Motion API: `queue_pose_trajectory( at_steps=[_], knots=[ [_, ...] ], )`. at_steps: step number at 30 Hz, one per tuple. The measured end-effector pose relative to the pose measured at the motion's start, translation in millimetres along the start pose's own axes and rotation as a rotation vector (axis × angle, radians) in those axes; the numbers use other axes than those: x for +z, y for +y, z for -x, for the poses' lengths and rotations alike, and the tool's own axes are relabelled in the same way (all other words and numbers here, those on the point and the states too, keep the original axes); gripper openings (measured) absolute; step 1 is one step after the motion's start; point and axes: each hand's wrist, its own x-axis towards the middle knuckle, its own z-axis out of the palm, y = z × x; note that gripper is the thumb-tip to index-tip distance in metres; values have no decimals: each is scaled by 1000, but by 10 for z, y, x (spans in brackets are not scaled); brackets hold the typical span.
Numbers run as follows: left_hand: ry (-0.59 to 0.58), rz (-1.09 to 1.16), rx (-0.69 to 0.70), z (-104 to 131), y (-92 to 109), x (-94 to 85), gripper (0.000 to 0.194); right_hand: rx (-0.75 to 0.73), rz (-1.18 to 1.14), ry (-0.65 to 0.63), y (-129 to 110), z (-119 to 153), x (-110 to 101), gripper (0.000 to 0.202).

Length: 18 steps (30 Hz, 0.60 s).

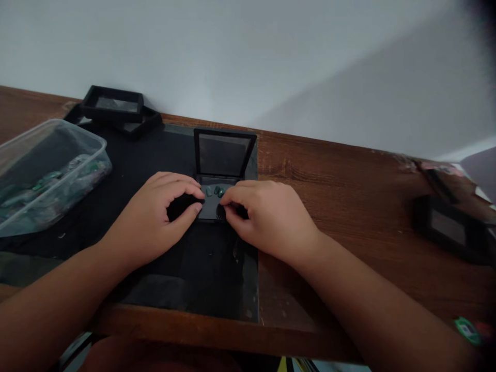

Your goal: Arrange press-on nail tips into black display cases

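A small black display case (211, 213) stands in front of me with its framed clear lid (225, 154) raised at the back. Several small dark green stones (209, 191) lie on its clear inner sheet, toward the back. My left hand (165, 209) curls round the left edge of the case, thumb and fingertips drawn close together on it. At the right side, my right hand (263, 214) has its thumb and forefinger pressed together over the sheet, beside the stones. Whatever those fingertips pinch is hidden.
A clear plastic tub (58, 181) of green pieces, some seemingly in bags, stands at left. Behind it, black frames (112, 106) are stacked by the wall. Another black frame (449, 225) lies at right. A dark mat (186, 279) covers part of the wooden table (349, 191).
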Motion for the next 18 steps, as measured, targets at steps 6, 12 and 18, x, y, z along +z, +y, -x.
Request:
queue_pose_trajectory(
  at_steps=[6,12,18],
  knots=[
    [-20,-26,-8,-2,34,-9,23,91,-410,16,223,-90,22,10],
    [-63,-18,-45,17,36,-10,34,137,-485,-57,321,-135,-7,17],
    [-65,-25,-27,35,36,-11,35,123,-483,-64,341,-140,15,21]
  ],
)
